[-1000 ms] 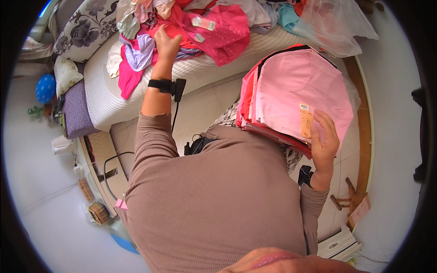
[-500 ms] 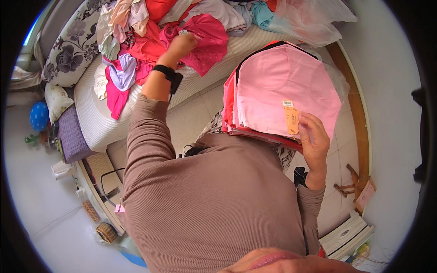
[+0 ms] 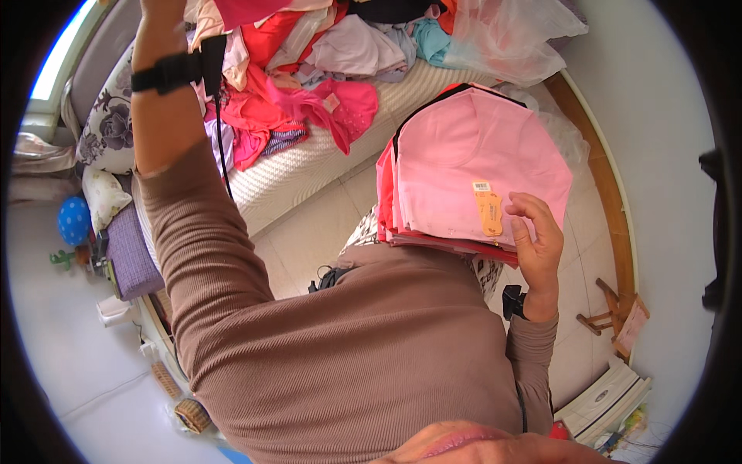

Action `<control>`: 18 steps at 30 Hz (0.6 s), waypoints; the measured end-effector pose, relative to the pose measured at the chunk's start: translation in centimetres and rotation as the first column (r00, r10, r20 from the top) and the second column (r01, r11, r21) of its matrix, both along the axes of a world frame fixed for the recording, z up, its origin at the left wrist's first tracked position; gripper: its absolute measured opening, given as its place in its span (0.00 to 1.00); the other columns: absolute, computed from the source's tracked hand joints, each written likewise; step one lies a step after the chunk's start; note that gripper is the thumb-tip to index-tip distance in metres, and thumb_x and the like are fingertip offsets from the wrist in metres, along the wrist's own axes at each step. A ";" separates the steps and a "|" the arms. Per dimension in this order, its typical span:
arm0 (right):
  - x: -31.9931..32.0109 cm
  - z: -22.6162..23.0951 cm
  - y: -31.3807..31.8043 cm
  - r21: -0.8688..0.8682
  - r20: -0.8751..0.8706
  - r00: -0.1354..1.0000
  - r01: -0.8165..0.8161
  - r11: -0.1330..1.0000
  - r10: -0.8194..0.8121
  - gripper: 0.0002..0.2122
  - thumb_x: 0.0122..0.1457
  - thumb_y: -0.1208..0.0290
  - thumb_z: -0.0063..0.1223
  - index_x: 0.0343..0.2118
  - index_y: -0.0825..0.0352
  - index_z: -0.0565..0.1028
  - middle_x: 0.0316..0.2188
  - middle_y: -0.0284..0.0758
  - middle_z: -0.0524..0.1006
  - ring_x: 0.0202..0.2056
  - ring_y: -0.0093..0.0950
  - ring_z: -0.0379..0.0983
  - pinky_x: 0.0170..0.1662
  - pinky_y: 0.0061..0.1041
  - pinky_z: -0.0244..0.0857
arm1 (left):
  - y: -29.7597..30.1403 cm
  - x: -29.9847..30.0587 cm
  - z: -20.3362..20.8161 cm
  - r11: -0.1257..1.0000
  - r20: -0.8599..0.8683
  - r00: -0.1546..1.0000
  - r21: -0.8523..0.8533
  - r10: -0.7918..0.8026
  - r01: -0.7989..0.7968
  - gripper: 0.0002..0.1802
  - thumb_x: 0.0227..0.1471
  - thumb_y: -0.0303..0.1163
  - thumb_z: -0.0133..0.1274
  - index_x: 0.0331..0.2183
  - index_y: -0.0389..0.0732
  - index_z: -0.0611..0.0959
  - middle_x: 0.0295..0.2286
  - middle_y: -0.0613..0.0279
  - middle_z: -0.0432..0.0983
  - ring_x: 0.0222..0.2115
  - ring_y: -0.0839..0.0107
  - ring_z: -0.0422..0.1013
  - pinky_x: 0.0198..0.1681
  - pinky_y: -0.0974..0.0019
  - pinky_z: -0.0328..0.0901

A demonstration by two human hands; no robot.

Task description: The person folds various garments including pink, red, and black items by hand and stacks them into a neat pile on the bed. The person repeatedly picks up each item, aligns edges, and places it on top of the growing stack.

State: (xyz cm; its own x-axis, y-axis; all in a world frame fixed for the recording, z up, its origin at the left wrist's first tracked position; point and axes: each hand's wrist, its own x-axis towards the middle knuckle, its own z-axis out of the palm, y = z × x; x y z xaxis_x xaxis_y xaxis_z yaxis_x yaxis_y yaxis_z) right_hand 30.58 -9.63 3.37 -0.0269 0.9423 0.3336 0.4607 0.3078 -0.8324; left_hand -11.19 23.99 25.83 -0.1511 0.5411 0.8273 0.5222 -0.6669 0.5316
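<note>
Left hand moved farther left of pink stack, cut off, grip indeterminable; right hand spread at stack's right edge; rounded end facing away, long axis unclear.

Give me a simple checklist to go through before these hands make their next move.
1. Right hand at the edge of the pink-topped garment stack: ok.
2. Orange tag on the stack in plain sight: ok.
3. Left hand fully in view: not ok, the upper edge cuts it off.
4. Left hand's grip: cannot tell.
5. Loose clothes lying neatly: not ok, they're heaped.
</note>
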 end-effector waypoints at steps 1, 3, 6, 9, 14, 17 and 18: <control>-0.3 0.6 0.4 -0.018 0.005 0.999 0.039 0.999 -0.039 0.14 0.61 0.80 0.57 0.49 0.74 0.75 0.48 0.43 0.78 0.43 0.30 0.78 0.49 0.28 0.71 | -1.8 2.1 0.2 0.994 -0.146 0.984 0.003 -0.105 0.107 0.11 0.65 0.36 0.51 0.37 0.38 0.82 0.24 0.70 0.74 0.21 0.80 0.67 0.25 0.73 0.63; -1.0 2.3 1.2 0.030 -0.051 0.996 0.081 0.996 -0.079 0.18 0.60 0.79 0.58 0.54 0.74 0.73 0.49 0.43 0.77 0.43 0.30 0.78 0.49 0.28 0.71 | -5.8 6.7 -2.2 0.926 -0.170 0.913 -0.142 -0.371 0.350 0.06 0.64 0.29 0.53 0.35 0.37 0.80 0.25 0.70 0.74 0.25 0.82 0.68 0.27 0.73 0.64; -2.0 4.8 2.0 0.146 -0.173 0.982 0.104 0.984 -0.078 0.30 0.57 0.80 0.62 0.63 0.74 0.65 0.55 0.44 0.74 0.42 0.30 0.78 0.49 0.28 0.71 | -12.0 12.3 -5.9 0.986 -0.769 0.622 -0.162 -0.148 0.035 0.18 0.48 0.25 0.57 0.44 0.43 0.82 0.36 0.57 0.79 0.36 0.58 0.77 0.34 0.60 0.73; -2.9 5.8 1.6 0.195 -0.081 0.997 0.009 0.981 0.007 0.36 0.53 0.83 0.64 0.66 0.73 0.61 0.59 0.45 0.71 0.42 0.32 0.78 0.50 0.29 0.71 | -18.7 18.0 -11.2 0.752 -0.748 0.367 -0.257 -0.552 0.607 0.17 0.45 0.26 0.58 0.41 0.37 0.80 0.36 0.56 0.76 0.33 0.57 0.77 0.32 0.60 0.73; -2.6 3.0 -0.2 0.043 0.090 0.995 -0.038 0.998 0.034 0.29 0.47 0.86 0.64 0.56 0.70 0.72 0.42 0.41 0.78 0.38 0.37 0.78 0.45 0.29 0.72 | -25.5 19.8 -19.0 0.358 -0.162 0.319 -0.431 -0.934 0.828 0.22 0.44 0.25 0.65 0.43 0.35 0.78 0.39 0.50 0.75 0.40 0.53 0.76 0.39 0.58 0.74; -0.9 1.5 -1.6 -0.017 0.033 0.999 0.036 0.999 -0.035 0.14 0.51 0.86 0.62 0.42 0.70 0.78 0.33 0.36 0.77 0.31 0.28 0.74 0.36 0.23 0.67 | -23.7 16.0 -22.7 0.534 -0.254 0.470 -0.404 -0.846 0.743 0.27 0.43 0.19 0.66 0.48 0.34 0.79 0.48 0.50 0.74 0.47 0.51 0.75 0.48 0.57 0.73; -0.3 1.2 -2.0 -0.021 -0.005 0.998 0.062 0.998 -0.062 0.12 0.53 0.86 0.62 0.41 0.70 0.78 0.32 0.35 0.76 0.31 0.25 0.72 0.35 0.21 0.66 | -22.5 14.4 -23.5 0.619 -0.288 0.551 -0.445 -0.783 0.647 0.28 0.43 0.19 0.66 0.49 0.35 0.79 0.49 0.50 0.73 0.47 0.51 0.75 0.50 0.56 0.72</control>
State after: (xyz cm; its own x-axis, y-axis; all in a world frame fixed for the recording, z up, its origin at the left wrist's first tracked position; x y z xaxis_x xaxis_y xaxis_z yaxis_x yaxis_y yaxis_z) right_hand 30.24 -11.59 4.61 0.0339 0.9490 0.3136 0.4739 0.2610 -0.8410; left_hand 3.20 1.49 2.31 0.7027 0.5021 0.5041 0.1368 -0.7906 0.5969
